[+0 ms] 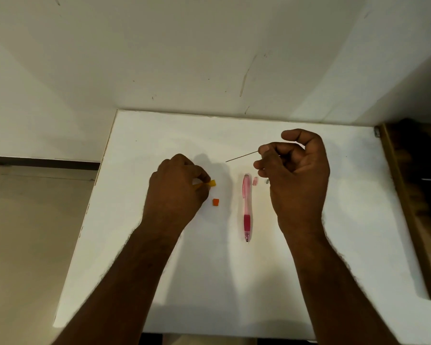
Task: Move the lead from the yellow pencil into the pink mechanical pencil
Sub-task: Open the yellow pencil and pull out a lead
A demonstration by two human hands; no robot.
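Note:
My right hand (294, 168) pinches a thin dark lead (241, 156) between thumb and fingertips; the lead sticks out to the left, above the table. My left hand (177, 190) is closed around the yellow pencil (210, 183), of which only the open top end shows past my fingers. The pink mechanical pencil (246, 207) lies on the white table between my hands, tip toward me, its top end open. Its small pink cap (255, 181) lies just right of that top end. A small orange cap (215, 202) lies below my left fingers.
The white table (234, 282) stands against a white wall; its left edge drops to a tiled floor. A brown wooden frame (403, 195) runs along the table's right side. A tiny grey piece (267, 181) lies by my right thumb.

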